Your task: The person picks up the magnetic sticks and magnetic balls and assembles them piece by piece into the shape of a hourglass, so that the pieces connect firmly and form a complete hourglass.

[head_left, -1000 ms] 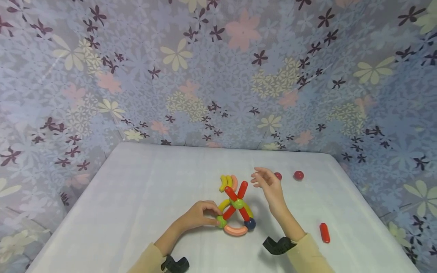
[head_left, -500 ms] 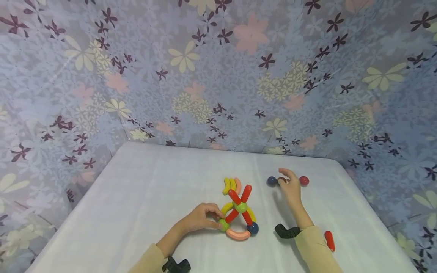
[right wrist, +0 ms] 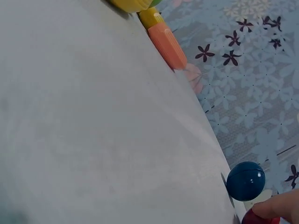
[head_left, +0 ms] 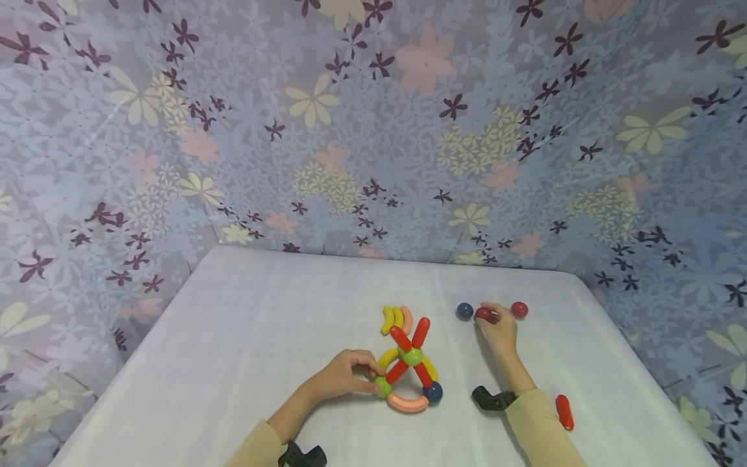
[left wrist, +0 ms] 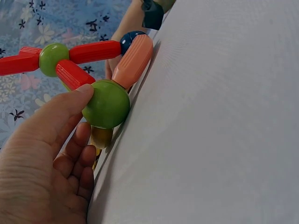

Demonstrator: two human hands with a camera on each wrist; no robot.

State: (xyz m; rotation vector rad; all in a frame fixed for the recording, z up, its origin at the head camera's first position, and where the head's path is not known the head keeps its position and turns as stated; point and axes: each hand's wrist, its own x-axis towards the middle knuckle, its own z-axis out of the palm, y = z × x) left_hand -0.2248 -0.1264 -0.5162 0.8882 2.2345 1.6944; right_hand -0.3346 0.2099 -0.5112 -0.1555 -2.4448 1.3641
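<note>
My left hand (head_left: 344, 373) pinches the light green ball (left wrist: 108, 105) at the left corner of a built figure. Curved orange (head_left: 408, 403) and yellow rods join at its base, with a dark blue ball (head_left: 432, 392) at the right corner. Red rods (head_left: 398, 371) rise from the base to an upper green ball (head_left: 412, 356), and two more red rods stick up from it. Farther back on the right, my right hand (head_left: 500, 331) has its thumb and fingers round a red ball (head_left: 483, 314). A loose blue ball (right wrist: 245, 181) lies just left of it.
Another red ball (head_left: 519, 309) lies right of my right hand. Behind the figure are two curved yellow rods (head_left: 388, 320) and a curved orange rod (head_left: 407, 318). A single red rod (head_left: 564, 412) lies beside my right sleeve. A patterned cloth (head_left: 373, 130) hangs behind the white table (head_left: 280, 305).
My right hand has moved right and back from near the figure to the red ball and now grips it. The left hand keeps its hold on the green ball. The head view shifted slightly.
</note>
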